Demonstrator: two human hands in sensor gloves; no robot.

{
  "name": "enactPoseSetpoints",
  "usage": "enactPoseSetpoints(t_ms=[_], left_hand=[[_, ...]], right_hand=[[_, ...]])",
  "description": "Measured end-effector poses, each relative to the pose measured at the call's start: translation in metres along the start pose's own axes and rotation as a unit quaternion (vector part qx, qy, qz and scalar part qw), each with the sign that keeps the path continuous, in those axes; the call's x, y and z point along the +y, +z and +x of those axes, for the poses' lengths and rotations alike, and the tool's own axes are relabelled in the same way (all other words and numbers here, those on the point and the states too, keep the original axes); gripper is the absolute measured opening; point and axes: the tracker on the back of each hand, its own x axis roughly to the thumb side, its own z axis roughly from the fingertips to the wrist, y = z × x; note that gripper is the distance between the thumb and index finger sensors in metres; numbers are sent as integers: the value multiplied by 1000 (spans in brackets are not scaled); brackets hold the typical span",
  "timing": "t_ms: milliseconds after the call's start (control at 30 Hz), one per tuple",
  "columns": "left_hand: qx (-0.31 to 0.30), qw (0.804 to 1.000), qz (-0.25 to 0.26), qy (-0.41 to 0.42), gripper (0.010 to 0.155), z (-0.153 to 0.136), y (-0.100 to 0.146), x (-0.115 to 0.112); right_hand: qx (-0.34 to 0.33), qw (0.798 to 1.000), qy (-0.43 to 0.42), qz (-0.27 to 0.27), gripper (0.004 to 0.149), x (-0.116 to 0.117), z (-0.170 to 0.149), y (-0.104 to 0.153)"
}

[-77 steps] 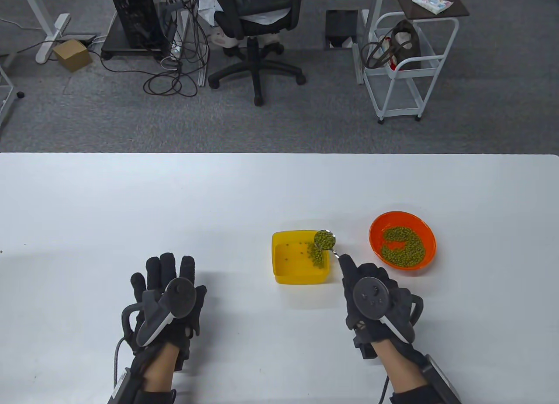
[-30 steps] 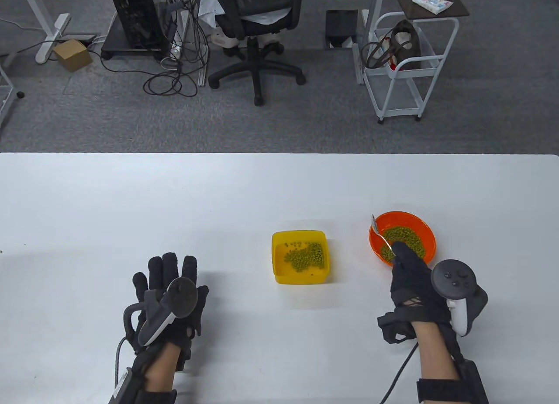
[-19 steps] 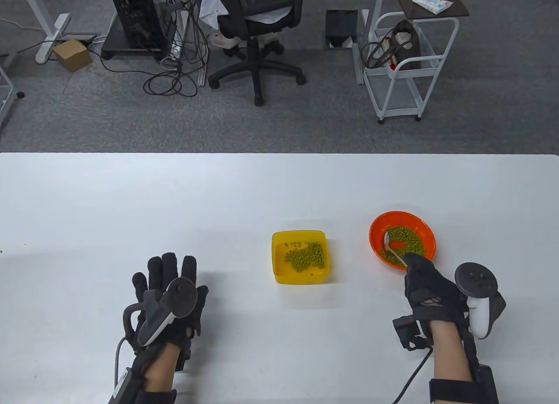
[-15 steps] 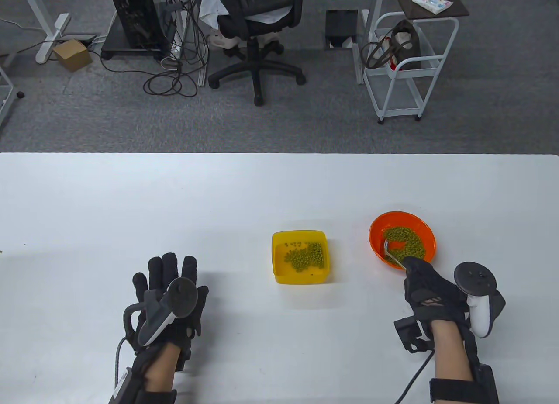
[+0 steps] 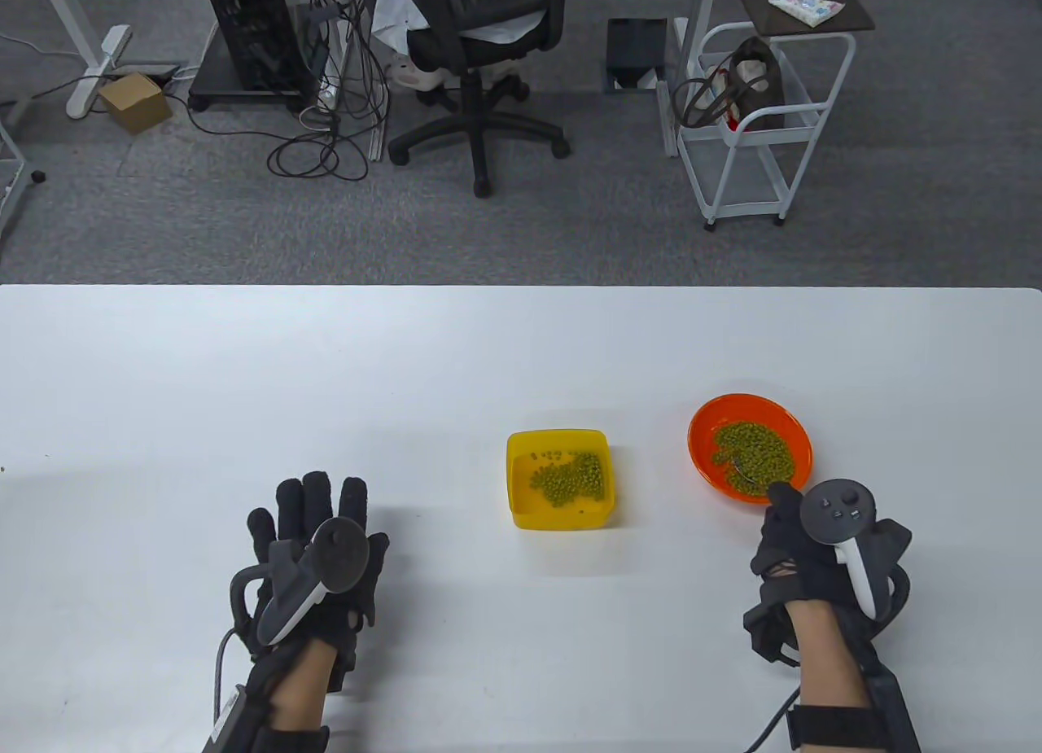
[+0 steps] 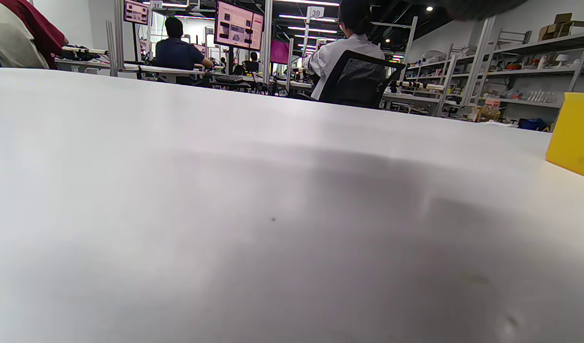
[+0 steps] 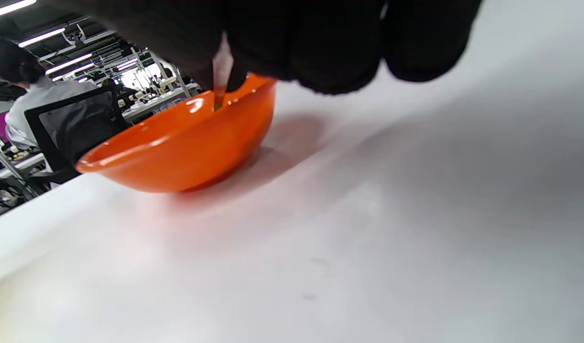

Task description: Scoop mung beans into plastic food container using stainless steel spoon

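Observation:
An orange bowl (image 5: 704,423) of mung beans (image 5: 753,445) stands at the right of the white table. My right hand (image 5: 794,533) grips the stainless steel spoon (image 5: 745,470) by its handle at the bowl's near rim. The spoon's bowl is buried in the beans. In the right wrist view my fingers (image 7: 292,43) pinch the handle (image 7: 221,81) over the orange bowl (image 7: 177,147). The yellow plastic container (image 5: 518,509) left of the bowl holds a patch of beans (image 5: 570,476). My left hand (image 5: 313,553) lies flat and empty on the table.
The yellow container's corner (image 6: 575,138) shows at the right edge of the left wrist view. Beyond the table's far edge are an office chair (image 5: 476,45), cables and a white trolley (image 5: 753,118) on the floor.
My right hand carried the spoon from over the yellow container, where it tipped beans out, back to the orange bowl. It then rolled and pushed the spoon under the beans. The left hand stayed still.

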Motion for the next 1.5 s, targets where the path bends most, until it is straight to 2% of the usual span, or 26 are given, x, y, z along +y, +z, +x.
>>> enactPoseSetpoints(t_ms=[233,400,600,1033,1300,1500], left_hand=[[1,1000,0,1,73,0,0,0],[2,1000,0,1,73,-1,0,0],[3,1000,0,1,73,-1,0,0],[3,1000,1,1,73,-2,0,1],[3,1000,1,1,73,-2,0,1],[3,1000,1,0,73,-2,0,0]], right_hand=[[-26,997,62,-44,45,8,0,-7],[-62,993,75,-64,45,12,2,-6],[-76,989,75,-106,45,10,8,0],[-91,984,86,-125,45,11,12,3],[-152,974,88,-143,45,8,37,21],[-215,965,68,-134,44,15,71,51]])
